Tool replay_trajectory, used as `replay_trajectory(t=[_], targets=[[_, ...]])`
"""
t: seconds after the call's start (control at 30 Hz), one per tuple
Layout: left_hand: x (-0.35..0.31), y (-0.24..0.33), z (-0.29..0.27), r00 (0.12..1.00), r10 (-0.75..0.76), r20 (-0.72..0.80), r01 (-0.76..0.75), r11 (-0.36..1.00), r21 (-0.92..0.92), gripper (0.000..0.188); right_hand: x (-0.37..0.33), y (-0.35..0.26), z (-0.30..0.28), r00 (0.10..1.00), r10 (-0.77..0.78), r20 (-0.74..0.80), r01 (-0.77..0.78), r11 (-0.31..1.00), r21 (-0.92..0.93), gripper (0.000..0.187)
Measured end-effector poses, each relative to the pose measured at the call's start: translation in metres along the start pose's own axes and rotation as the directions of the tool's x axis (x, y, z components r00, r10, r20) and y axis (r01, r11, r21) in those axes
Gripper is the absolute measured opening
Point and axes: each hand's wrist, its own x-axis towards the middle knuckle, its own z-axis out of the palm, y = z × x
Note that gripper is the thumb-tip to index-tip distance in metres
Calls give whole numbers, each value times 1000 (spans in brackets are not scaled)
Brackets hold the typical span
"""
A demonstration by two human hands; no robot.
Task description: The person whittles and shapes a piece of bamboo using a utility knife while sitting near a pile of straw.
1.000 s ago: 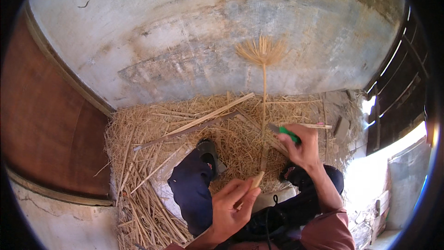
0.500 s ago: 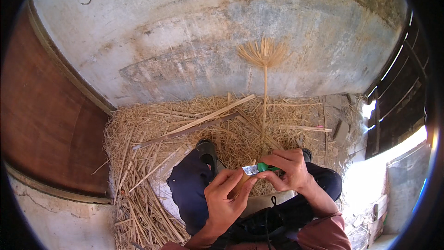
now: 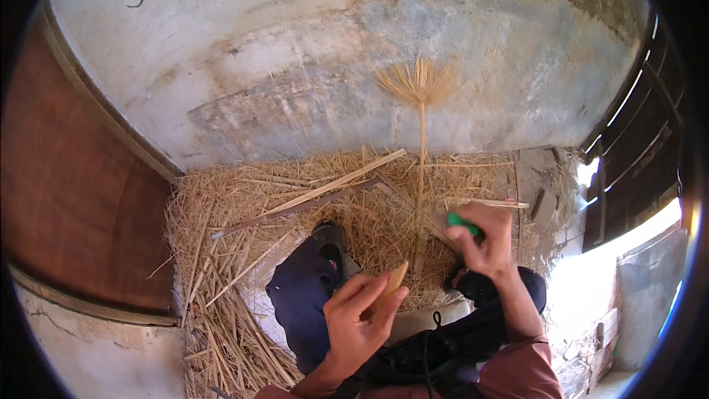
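My left hand [image 3: 360, 315] pinches a short pale piece of bamboo or wood [image 3: 396, 279] between thumb and fingers, its narrow end sticking up past the fingertips. Farther forward and to the right, my right hand [image 3: 485, 236] is closed around a green-handled knife [image 3: 462, 223]. The knife's blade is blurred, pointing left over the straw. Blade and pale piece are well apart. My hands are above my bent legs.
Straw and shavings [image 3: 354, 210] cover the floor, with long split strips [image 3: 325, 187] lying across them. A straw broom [image 3: 421, 129] leans bristles-up on the stained wall [image 3: 295, 59]. More cut sticks [image 3: 233, 340] are piled left. A brown panel [image 3: 81, 177] stands at left, a block [image 3: 544, 207] at right.
My right hand has swung the knife forward and right, off the pale piece it was touching. My left hand has stayed nearly in place, still holding the piece.
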Motion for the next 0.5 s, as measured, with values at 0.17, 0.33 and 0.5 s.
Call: replay_trajectory(t=[0.17,0.33,0.5], targets=[[12,-1,3,997,52,-53,-56,994,-92,26,-4,-31,11,975,-150,166,128,983,135,31],[11,-3,0,997,-13,74,21,994,-103,19,-6,-35,19,969,-179,168,164,981,103,33],[12,-6,4,996,68,60,-71,996,50,19,-9,-39,26,979,-114,172,105,993,57,29]])
